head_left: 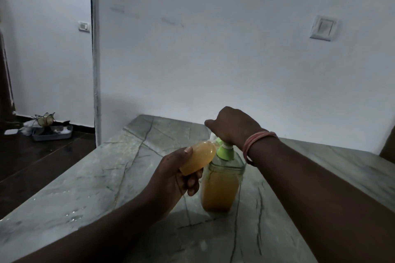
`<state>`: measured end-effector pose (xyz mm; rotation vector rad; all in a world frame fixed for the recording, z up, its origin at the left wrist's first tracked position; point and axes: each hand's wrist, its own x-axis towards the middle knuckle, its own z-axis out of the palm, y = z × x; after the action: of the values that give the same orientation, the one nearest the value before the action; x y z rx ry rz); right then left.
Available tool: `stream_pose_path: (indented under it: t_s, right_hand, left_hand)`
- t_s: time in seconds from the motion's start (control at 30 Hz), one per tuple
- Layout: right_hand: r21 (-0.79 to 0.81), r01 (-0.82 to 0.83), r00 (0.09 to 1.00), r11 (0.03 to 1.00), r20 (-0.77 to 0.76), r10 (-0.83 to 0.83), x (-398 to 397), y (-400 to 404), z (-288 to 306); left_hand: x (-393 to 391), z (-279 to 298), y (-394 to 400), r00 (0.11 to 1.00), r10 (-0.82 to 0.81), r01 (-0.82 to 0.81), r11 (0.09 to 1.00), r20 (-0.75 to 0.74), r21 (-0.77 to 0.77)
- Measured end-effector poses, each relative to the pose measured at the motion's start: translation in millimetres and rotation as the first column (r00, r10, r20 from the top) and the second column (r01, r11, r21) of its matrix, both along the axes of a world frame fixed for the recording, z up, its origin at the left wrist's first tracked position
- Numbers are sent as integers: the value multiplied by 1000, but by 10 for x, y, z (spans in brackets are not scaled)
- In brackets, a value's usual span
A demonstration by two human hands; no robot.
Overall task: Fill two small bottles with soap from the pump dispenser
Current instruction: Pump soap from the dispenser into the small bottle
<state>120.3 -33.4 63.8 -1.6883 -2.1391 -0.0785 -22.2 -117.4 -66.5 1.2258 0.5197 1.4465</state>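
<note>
A clear pump dispenser [220, 188] with a green pump collar stands on the marble counter [106, 177], roughly two-thirds full of orange soap. My right hand [233, 128] rests closed on top of its pump head, covering it. My left hand [177, 175] grips a small bottle [198, 159], tilted so its mouth points at the green spout. That small bottle looks nearly full of orange soap. A second small bottle is not clearly visible; something white shows just behind the pump, mostly hidden.
The counter runs along a white wall with a switch plate [323, 28] at the right. Its left edge drops to a dark floor, where a grey tray [52, 133] of clutter sits by a doorway. Wet spots glisten on the counter's near left.
</note>
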Motion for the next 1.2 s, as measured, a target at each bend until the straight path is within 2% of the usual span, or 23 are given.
stream_pose_path:
  t_s: [0.1, 0.27, 0.57, 0.7, 0.87, 1.0, 1.13, 1.2]
  right_hand:
    - [25, 4, 997, 1000, 83, -6, -37, -1, 85]
    - [20, 14, 998, 1000, -64, -13, -14, 63, -28]
    - [-41, 4, 1000, 999, -15, -4, -17, 0, 33]
    - [5, 32, 990, 999, -140, -31, 21, 1, -45]
    - [6, 26, 981, 1000, -193, -25, 22, -27, -64]
    - [73, 32, 892, 997, -453, 4, 95, -1, -60]
    - [138, 58, 627, 989, -776, 72, 78, -61, 35]
    - [199, 71, 583, 977, -804, 121, 43, -135, 102]
  left_hand:
    - [-4, -1, 4, 1000, -18, 18, 1000, 5, -5]
    - [-2, -24, 46, 1000, -6, 6, 1000, -7, 21]
    - [13, -30, 38, 999, -34, 34, 999, 3, 28]
    - [0, -48, 57, 998, -58, 58, 998, 4, 24]
    - [-28, -78, 65, 997, -76, 76, 997, -13, 10]
    - [-70, -20, 43, 987, -160, 161, 987, -20, 26]
    - [-123, -25, 86, 981, -190, 191, 982, -40, 8]
    - [-155, -30, 113, 986, -166, 166, 986, -16, -3]
